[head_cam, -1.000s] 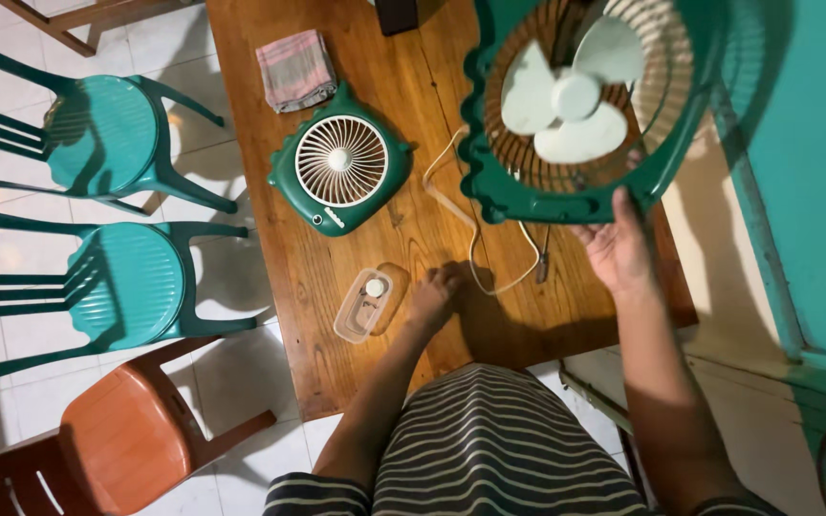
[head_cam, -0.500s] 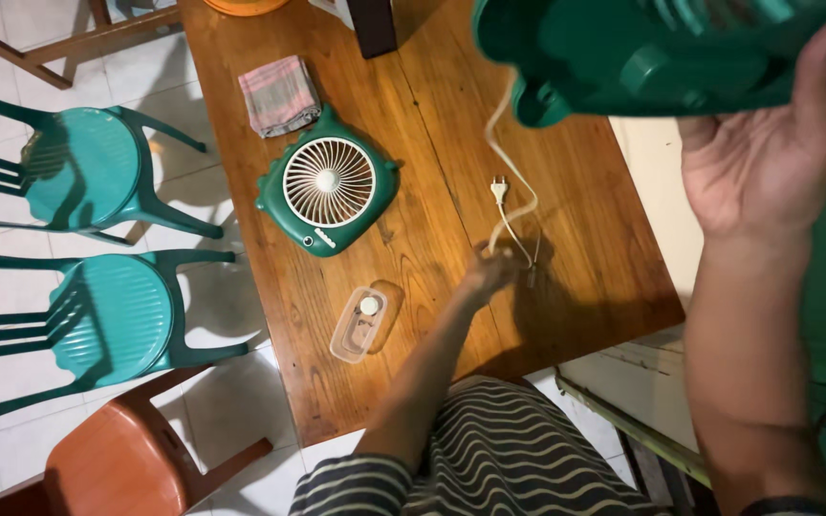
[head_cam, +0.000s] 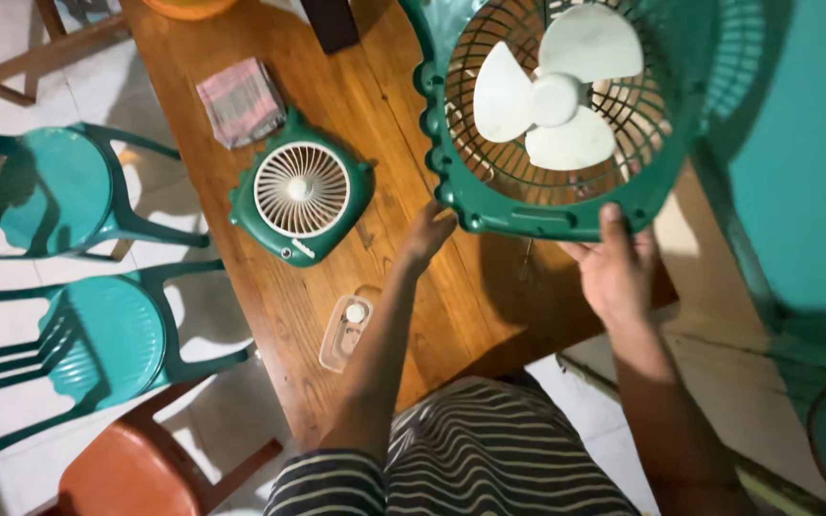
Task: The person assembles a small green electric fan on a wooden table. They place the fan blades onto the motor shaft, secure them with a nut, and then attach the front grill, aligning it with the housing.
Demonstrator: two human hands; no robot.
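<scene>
The green box fan [head_cam: 566,115], with its front grille off, white three-blade propeller exposed and scalloped frame, is held raised above the wooden table [head_cam: 403,124], the left hand [head_cam: 427,234] gripping its lower-left corner and the right hand [head_cam: 614,272] clasping its bottom edge.

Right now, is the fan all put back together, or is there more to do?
Not finished, it seems. Done: the front grille is off and lies flat on the wooden table. In hand: the right hand holds the green fan body up by its lower edge, white blades uncovered, while the left hand is at its corner. Left: the grille is still apart from the fan, small parts in the clear box.
</scene>
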